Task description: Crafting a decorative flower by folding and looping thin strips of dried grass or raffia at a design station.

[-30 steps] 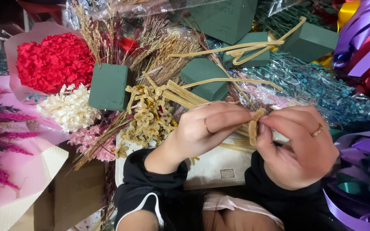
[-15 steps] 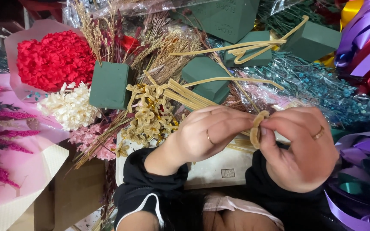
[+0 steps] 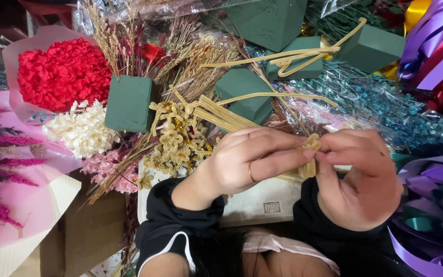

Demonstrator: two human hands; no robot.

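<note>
Where the tabletop shows at all, I see it buried under red blooms (image 3: 62,72) at upper left, green foam blocks (image 3: 129,102) and purple ribbon (image 3: 437,51) at right. At centre, my left hand (image 3: 247,164) and right hand (image 3: 360,179) each have the grip closed, fingertips pinching a tan raffia loop (image 3: 310,156) between them, strands trailing up-left.
</note>
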